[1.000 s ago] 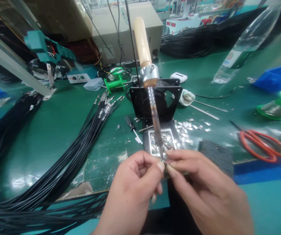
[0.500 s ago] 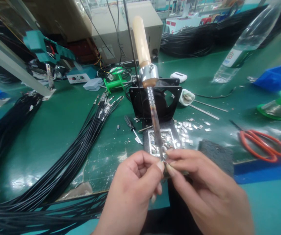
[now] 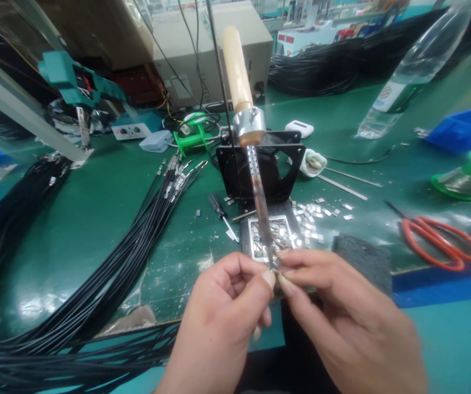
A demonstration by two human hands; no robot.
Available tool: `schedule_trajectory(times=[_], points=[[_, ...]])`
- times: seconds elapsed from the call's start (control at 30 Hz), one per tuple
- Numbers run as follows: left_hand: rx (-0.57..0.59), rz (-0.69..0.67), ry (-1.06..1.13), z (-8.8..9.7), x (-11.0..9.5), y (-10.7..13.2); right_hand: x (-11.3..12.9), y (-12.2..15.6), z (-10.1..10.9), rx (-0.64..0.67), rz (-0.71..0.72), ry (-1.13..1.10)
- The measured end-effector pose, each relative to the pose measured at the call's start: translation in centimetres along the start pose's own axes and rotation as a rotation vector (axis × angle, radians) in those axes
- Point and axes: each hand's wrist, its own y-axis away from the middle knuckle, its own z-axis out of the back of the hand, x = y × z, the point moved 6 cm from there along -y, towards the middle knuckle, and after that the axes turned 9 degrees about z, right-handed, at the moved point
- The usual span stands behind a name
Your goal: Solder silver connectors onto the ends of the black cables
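A soldering iron (image 3: 240, 82) with a wooden handle is mounted pointing down, its tip ending between my hands. My left hand (image 3: 231, 312) is closed in a pinch just left of the tip, thumb against fingers. From the right, my right hand (image 3: 337, 306) pinches with thumb and forefinger close beside it. Whatever small piece lies between the fingertips is mostly hidden and too small to name. Right behind my fingers sits a white-rimmed tray (image 3: 251, 241) of small metal connectors. More loose connectors (image 3: 311, 216) are scattered to its right.
Bundles of black cables (image 3: 137, 246) with metal ends lie on the left. A black fan (image 3: 260, 169) stands behind the tray, a small screwdriver (image 3: 219, 208) to its left. To the right are a dark sponge block (image 3: 362, 260), orange-handled scissors (image 3: 432, 241), a solder spool (image 3: 469, 178) and a bottle (image 3: 403, 87).
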Motion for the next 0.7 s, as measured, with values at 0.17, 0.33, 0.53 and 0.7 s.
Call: schedule_trajectory(times=[0.17, 0.33, 0.53, 0.7], points=[[-0.002, 0.011, -0.014, -0.05, 0.03, -0.09, 0.02, -0.07, 0.13, 0.007, 0.005, -0.001], [-0.003, -0.004, -0.008, -0.05, -0.18, -0.15, 0.10, -0.02, 0.23, 0.000, 0.009, -0.013], [-0.004, 0.026, -0.015, 0.06, 0.19, -0.08, 0.08, 0.30, 0.15, 0.003, -0.004, -0.026], [0.004, 0.047, 0.003, 0.03, 0.49, -0.06, 0.05, 0.41, 0.14, -0.002, -0.007, -0.031]])
